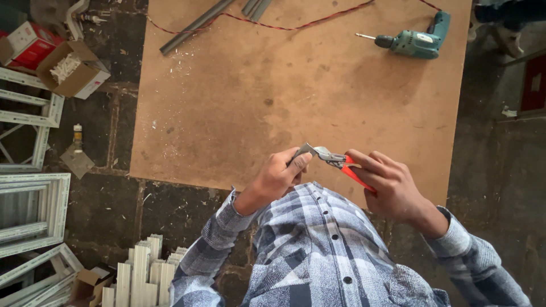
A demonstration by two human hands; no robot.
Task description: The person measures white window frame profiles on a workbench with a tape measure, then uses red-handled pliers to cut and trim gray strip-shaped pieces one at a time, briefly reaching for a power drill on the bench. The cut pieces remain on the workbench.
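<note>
We are holding a small grey metal piece [305, 150] tight in our left hand [278, 176], just below the middle of the frame, while our right hand [389, 182] is squeezing red-handled pliers [341, 162] pointing left onto its right end.

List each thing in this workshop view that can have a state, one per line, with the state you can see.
left hand: closed on small grey metal piece
right hand: gripping red-handled pliers
red-handled pliers: jaws at the metal piece
electric drill: lying on its side on the board, bit fitted
brown board: flat, dusty
open cardboard box: flaps open, white parts inside
red twisted cord: slack across the board
</note>
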